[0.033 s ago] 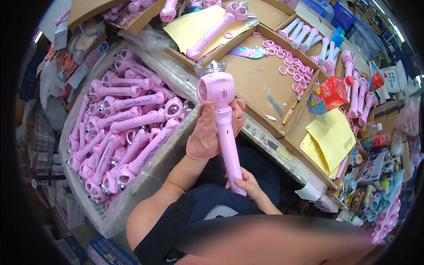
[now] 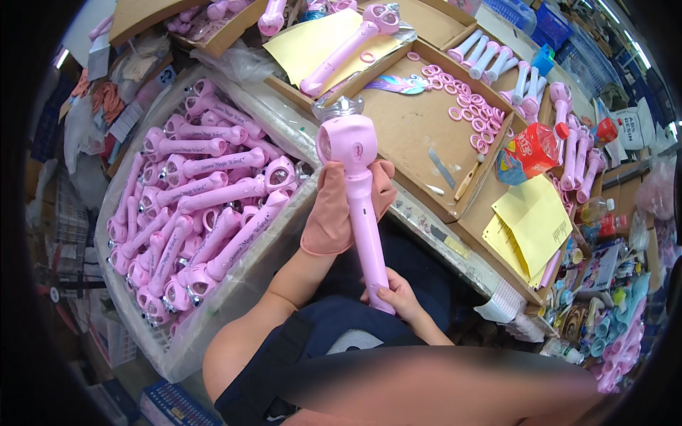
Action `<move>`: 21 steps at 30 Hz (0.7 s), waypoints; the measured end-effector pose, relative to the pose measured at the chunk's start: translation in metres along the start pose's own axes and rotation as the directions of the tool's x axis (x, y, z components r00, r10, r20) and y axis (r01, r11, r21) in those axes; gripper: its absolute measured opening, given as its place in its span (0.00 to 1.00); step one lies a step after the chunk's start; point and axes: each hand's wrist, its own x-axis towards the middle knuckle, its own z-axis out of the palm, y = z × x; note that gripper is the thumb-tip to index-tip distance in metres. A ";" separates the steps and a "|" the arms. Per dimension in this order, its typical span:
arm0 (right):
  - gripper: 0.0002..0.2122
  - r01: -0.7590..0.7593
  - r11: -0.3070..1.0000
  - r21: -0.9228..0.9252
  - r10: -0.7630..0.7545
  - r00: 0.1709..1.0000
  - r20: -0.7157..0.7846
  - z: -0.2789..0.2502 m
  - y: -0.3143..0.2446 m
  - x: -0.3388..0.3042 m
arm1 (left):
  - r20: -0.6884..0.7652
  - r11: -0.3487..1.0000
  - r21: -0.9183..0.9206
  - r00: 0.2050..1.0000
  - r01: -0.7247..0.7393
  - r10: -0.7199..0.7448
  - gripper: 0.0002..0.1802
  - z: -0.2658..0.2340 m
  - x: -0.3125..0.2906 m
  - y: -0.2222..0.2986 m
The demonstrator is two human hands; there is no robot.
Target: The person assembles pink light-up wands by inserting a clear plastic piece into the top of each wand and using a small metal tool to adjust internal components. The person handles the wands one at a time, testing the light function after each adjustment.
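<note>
A pink toy wand (image 2: 368, 234) with a round hollow head and a clear crown (image 2: 338, 108) is held upright before me, slightly tilted. In a salmon-coloured glove, my left hand (image 2: 328, 224) wraps round its neck from behind, just under the head. My bare right hand (image 2: 401, 295) grips the lower end of the handle, thumb on its front. To the left, a plastic-lined bin (image 2: 284, 213) holds a heap of similar pink wands (image 2: 220, 165) with dark lettering on their handles.
Right of the wand, a cardboard tray (image 2: 398, 124) holds pink rings (image 2: 469, 106), a flat metal blade (image 2: 442, 169) and a brush (image 2: 467, 179). Another wand (image 2: 342, 58) lies on yellow paper (image 2: 291, 48). Further right are a red-labelled bottle (image 2: 529, 150), yellow sheets (image 2: 531, 220) and white-and-pink handles (image 2: 490, 58).
The wand has shifted a hair to the left in my hands. Both hands keep the same hold on it.
</note>
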 end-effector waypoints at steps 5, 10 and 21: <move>0.15 0.481 0.590 -0.649 -0.698 0.708 -0.110 0.013 -0.047 0.028 | -0.083 0.925 0.379 0.994 -0.028 0.064 0.45 -0.007 -0.003 0.003; 0.33 0.396 0.219 -0.892 -0.855 0.518 0.020 0.028 -0.135 0.080 | -0.084 0.942 0.331 0.996 0.059 -0.033 0.31 0.003 0.004 -0.004; 0.38 0.414 0.331 -0.848 -0.756 0.654 0.024 0.037 -0.178 0.088 | 0.011 0.937 0.295 0.980 0.187 -0.199 0.41 0.035 0.003 -0.003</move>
